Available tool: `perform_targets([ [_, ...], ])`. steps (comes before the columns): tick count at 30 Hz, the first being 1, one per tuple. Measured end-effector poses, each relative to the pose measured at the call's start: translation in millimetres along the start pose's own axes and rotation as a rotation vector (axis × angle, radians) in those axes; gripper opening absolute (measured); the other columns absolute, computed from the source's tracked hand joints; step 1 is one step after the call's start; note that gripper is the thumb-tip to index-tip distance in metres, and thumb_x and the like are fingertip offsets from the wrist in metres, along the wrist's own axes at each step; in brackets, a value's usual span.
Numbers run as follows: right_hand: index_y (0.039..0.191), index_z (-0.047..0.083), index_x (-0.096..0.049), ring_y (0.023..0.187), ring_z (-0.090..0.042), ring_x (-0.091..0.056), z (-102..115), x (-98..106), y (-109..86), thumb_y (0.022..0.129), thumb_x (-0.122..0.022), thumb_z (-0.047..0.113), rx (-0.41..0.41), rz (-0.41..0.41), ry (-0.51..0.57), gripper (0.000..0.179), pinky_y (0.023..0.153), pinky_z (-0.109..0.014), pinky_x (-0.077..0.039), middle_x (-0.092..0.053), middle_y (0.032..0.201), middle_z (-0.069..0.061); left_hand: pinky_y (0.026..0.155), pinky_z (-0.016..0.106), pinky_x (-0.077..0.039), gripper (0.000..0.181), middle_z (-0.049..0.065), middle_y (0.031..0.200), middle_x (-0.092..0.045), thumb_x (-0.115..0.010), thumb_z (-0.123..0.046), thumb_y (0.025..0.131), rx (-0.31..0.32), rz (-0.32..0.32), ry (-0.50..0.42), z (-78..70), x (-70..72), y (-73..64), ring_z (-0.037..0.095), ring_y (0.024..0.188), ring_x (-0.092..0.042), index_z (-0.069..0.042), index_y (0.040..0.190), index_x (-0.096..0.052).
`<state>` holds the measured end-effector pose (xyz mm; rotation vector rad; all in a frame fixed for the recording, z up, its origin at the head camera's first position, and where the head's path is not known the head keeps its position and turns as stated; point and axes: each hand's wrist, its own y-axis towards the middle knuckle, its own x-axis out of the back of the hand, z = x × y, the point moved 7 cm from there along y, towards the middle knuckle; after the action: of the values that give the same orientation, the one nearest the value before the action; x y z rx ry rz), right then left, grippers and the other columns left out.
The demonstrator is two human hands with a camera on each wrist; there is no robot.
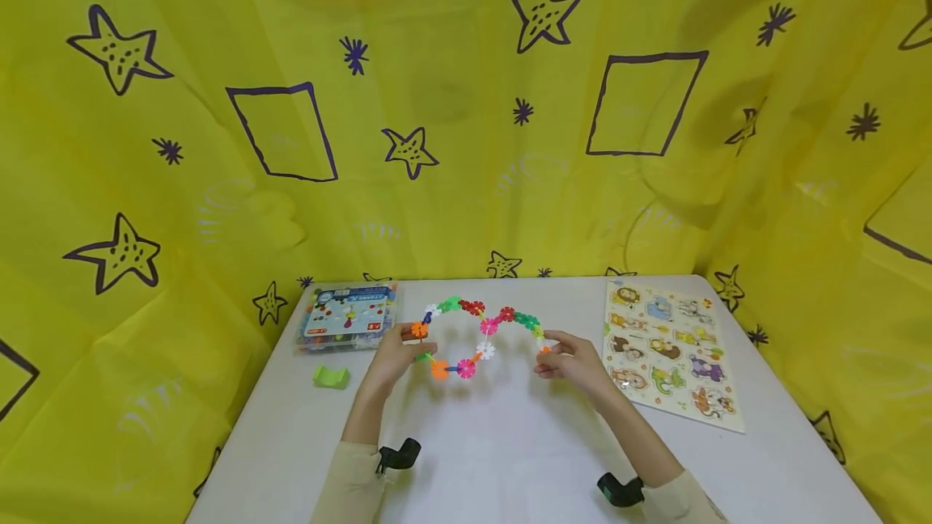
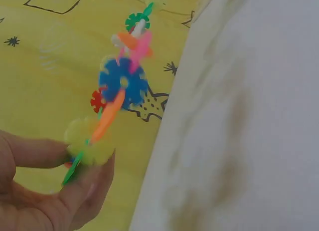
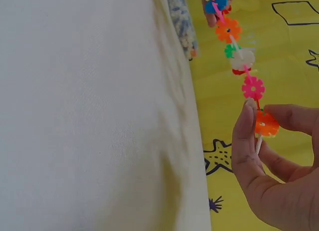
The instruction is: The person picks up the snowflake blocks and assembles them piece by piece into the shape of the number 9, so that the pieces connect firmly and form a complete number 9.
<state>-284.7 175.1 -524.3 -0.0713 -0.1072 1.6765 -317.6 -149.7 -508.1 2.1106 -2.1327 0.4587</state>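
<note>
A chain of colourful notched plastic snowflake discs (image 1: 466, 368) is held up above the white table, linked into a ring at left with a curved strand running off to the right. My left hand (image 1: 394, 358) grips the ring's left side. In the left wrist view, its thumb and fingers pinch a pale yellow disc (image 2: 89, 141) beside a green one. The strand's right end is pinched by my right hand (image 1: 575, 362). An orange disc (image 3: 266, 123) sits between that hand's fingers in the right wrist view, with a pink disc (image 3: 253, 88) just beyond.
A clear box of coloured pieces (image 1: 345, 318) with a printed label stands at the back left. Near it lies a light green curved piece (image 1: 331, 378). An animal picture board (image 1: 666, 354) lies at right. Yellow patterned cloth (image 1: 466, 209) hangs behind the white table (image 1: 495, 459).
</note>
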Motion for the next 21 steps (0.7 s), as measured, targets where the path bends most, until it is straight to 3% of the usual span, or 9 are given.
perform_targets([
  [3,0.147,-0.013,-0.046,0.083,-0.029,-0.077,-3,0,-1.7,0.092,-0.071,-0.005,-0.005,0.009,0.001,0.061,0.079,-0.038,-0.063,-0.056,0.102,-0.014,0.101,0.048,-0.05,0.058,0.026,0.126,-0.062,-0.078,-0.01,0.091,-0.004,-0.049,-0.012,0.5,0.1,7.9,0.035,0.113,-0.06,0.013,0.138,-0.053],
  [7,0.143,-0.014,-0.048,0.083,-0.032,-0.077,-9,-1,-3.9,0.09,-0.073,-0.005,-0.02,0.012,0.006,0.059,0.079,-0.04,-0.063,-0.056,0.103,-0.014,0.092,0.041,-0.054,0.05,0.026,0.122,-0.064,-0.074,-0.006,0.094,-0.05,-0.072,-0.007,-1.5,-2.9,17.2,0.035,0.109,-0.063,0.012,0.138,-0.058],
  [14,0.154,-0.008,-0.038,0.08,-0.033,-0.077,-17,-6,-8.1,0.087,-0.077,-0.006,-0.029,0.035,0.045,0.077,0.079,-0.046,-0.063,-0.062,0.097,-0.017,0.057,0.023,-0.051,0.053,0.027,0.113,-0.065,-0.06,-0.015,0.108,-0.126,-0.029,-0.005,-0.9,-12.5,33.9,0.04,0.093,-0.075,-0.017,0.158,-0.045],
  [18,0.155,-0.01,-0.034,0.082,-0.031,-0.077,-22,-9,-10.4,0.088,-0.076,-0.005,-0.014,0.079,0.065,0.079,0.079,-0.045,-0.062,-0.07,0.103,-0.026,0.061,0.029,-0.06,0.057,0.035,0.115,-0.065,-0.05,-0.015,0.112,-0.15,0.042,-0.066,-2.4,-21.1,40.2,0.044,0.087,-0.076,-0.025,0.165,-0.031],
  [21,0.154,-0.01,-0.036,0.087,-0.03,-0.077,-24,-11,-12.6,0.089,-0.075,-0.004,-0.002,0.103,0.079,0.076,0.081,-0.043,-0.062,-0.07,0.113,-0.033,0.069,0.04,-0.063,0.064,0.038,0.121,-0.063,-0.049,-0.008,0.111,-0.121,0.064,-0.151,-2.0,-26.9,44.3,0.048,0.091,-0.074,-0.019,0.166,-0.02],
])
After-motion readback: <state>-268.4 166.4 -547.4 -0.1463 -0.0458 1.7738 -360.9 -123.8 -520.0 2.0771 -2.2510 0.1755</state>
